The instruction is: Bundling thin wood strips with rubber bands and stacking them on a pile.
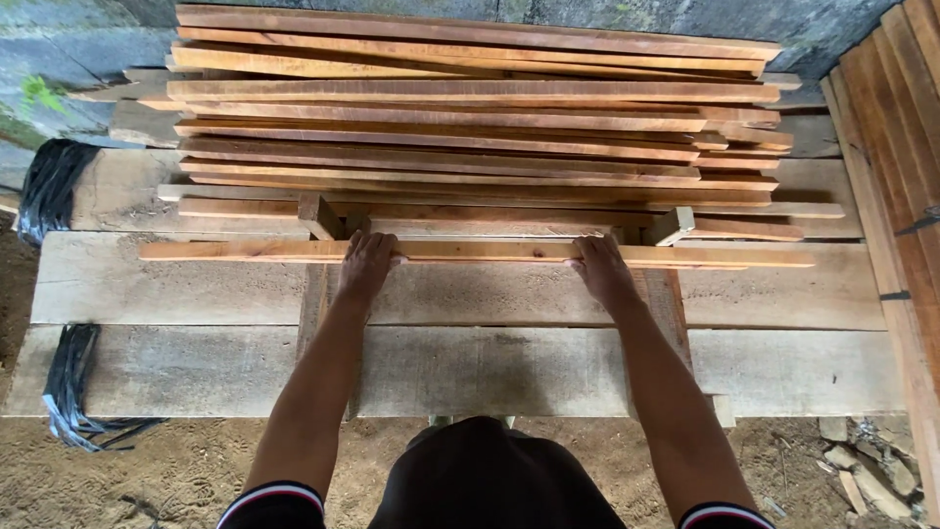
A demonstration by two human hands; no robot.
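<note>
A long thin wooden slat [480,253] lies crosswise in front of me, nearest of a stack of several similar reddish slats [470,127]. My left hand [367,263] grips the slat left of its middle, fingers curled over its far edge. My right hand [600,266] grips the same slat right of its middle. Both arms reach straight forward. The slat rests over two short wooden blocks [321,216] that stick up from a frame beneath.
Wide grey planks [157,284] form a bench under the slats. Black strap bundles lie at the left [59,186] and lower left [70,387]. More boards [896,147] lean at the right. Sandy ground with stone bits [862,465] lies below.
</note>
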